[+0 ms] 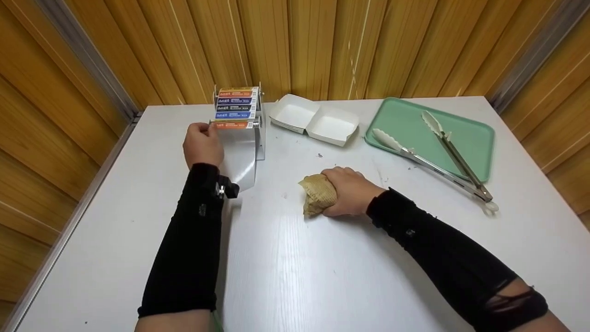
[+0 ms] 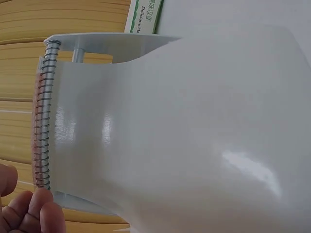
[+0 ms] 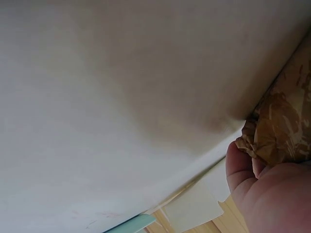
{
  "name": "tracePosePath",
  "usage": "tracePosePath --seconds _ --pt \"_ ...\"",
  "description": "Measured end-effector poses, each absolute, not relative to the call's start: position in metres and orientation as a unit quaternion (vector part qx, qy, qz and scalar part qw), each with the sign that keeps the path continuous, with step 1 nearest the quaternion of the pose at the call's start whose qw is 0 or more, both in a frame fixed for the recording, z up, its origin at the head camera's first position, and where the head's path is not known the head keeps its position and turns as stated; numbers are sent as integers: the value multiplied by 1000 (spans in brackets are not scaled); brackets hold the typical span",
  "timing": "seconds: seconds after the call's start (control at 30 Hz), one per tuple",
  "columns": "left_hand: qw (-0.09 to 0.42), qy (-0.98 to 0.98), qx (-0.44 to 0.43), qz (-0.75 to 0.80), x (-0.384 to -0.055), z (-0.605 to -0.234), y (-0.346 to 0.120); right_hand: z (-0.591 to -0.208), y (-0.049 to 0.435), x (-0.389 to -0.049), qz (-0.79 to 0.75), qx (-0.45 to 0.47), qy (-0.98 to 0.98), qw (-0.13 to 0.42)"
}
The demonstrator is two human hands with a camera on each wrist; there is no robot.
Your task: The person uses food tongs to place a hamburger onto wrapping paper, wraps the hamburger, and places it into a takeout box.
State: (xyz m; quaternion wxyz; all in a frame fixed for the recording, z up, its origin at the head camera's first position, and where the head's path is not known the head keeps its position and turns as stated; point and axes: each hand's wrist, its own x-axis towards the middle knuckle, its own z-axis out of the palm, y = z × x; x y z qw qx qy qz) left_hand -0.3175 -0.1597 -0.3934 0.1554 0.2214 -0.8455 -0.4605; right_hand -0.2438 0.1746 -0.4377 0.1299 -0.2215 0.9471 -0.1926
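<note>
On the left stands a label dispenser (image 1: 260, 143) with several rows of coloured labels. My left hand (image 1: 203, 145) is at the left end of its lowest row, an orange label (image 1: 233, 125). In the left wrist view, its bent fingers (image 2: 41, 208) are right at the end of the spring-wound rod (image 2: 43, 116), the thumb a little apart; whether they pinch the label I cannot tell. My right hand (image 1: 352, 191) grips a rounded bundle wrapped in brown printed paper (image 1: 319, 193) on the table. The wrapping hides its contents. Crumpled paper (image 3: 282, 121) shows beside the right fingers.
Behind the bundle lies an unfolded white paper box (image 1: 295, 113). A green tray (image 1: 396, 113) is at the back right, with metal tongs (image 1: 445, 175) lying across its front edge. Glossy backing paper (image 1: 242, 161) hangs from the dispenser. Wood-patterned walls (image 1: 313, 46) border the white table (image 1: 295, 276).
</note>
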Motion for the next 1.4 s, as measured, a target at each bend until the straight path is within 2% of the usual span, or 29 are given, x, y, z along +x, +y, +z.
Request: tracePosePath --seconds 0.83,1.13,1.4 --pt "216 -793 243 -516 -330 -395 -160 -439 175 -245 -187 -227 947 128" --pt "215 -772 219 -556 -330 -393 -160 -439 175 -245 -189 -229 946 128" --pt "235 -772 206 -554 -327 -390 -152 -438 175 -244 -195 -225 946 128"
